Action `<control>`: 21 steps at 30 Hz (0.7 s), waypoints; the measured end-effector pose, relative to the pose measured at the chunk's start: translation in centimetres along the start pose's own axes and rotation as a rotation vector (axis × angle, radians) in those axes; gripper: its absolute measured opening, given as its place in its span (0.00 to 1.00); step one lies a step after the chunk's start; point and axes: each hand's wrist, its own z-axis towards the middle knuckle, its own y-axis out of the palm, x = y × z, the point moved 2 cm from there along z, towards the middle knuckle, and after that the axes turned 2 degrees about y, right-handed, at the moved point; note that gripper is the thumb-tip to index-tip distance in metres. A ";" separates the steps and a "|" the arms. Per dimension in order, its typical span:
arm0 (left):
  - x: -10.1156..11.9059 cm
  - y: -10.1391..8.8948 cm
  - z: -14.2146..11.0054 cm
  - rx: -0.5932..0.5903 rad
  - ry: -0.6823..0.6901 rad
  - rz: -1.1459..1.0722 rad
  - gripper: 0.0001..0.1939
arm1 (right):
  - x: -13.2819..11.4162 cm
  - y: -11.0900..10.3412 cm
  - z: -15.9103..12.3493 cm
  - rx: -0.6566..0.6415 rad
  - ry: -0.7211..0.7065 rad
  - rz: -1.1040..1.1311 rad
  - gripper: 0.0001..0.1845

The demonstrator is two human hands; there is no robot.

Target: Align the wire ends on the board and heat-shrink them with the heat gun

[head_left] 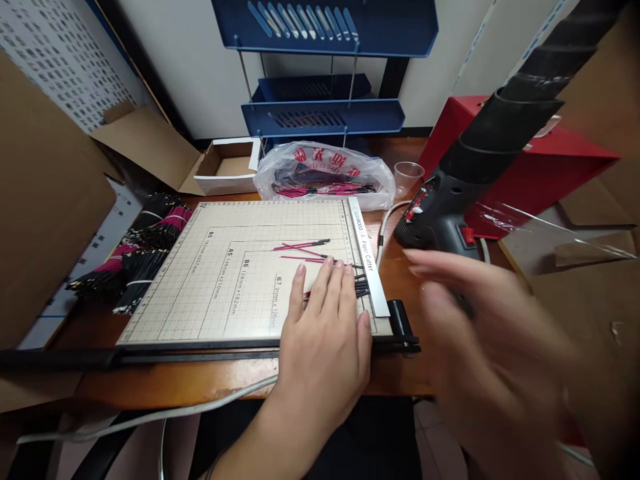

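Observation:
My left hand (327, 313) lies with fingers stretched out on the paper cutter board (255, 280), over several thin pink and black wires (360, 288). The palm and fingers hide part of these wires. A few more wires (303, 245) lie loose just beyond the fingertips. Blurred by motion, my right hand (490, 333) hovers to the right of the board. Its fingers and thumb look apart, and nothing shows between them. Close behind it is a black heat-gun-like tool (450, 200) with a red switch, its thick barrel slanting up to the right.
Bundled wires (145, 263) lie left of the board. Behind stand a plastic bag (325, 175) of wires, a clear cup (407, 177), an open white box (227, 177) and a blue rack (323, 117). A red box (520, 180) is at right. A grey cable (200, 407) crosses in front.

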 end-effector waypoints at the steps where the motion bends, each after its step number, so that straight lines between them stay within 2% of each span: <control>1: 0.0 -0.2 -0.1 0.010 -0.017 0.010 0.26 | 0.2 1.0 1.2 -0.044 0.037 -0.002 0.19; 4: -0.1 -0.5 -0.7 0.034 -0.050 0.031 0.26 | 1.4 3.9 2.8 -0.213 0.108 -0.037 0.20; 7: 0.1 -0.4 -1.6 0.013 -0.052 0.024 0.25 | 2.1 5.3 2.4 -0.274 0.129 -0.106 0.17; 10: 0.1 0.1 -2.0 -0.014 -0.041 0.014 0.25 | 1.9 5.6 2.0 -0.301 0.149 -0.191 0.16; 15: -0.4 0.4 -1.2 -0.048 0.028 0.002 0.25 | 1.4 5.4 2.1 -0.309 0.176 -0.236 0.14; 21: -0.6 -0.6 -1.7 -0.064 0.116 -0.024 0.26 | 1.4 5.4 2.1 -0.306 0.206 -0.235 0.13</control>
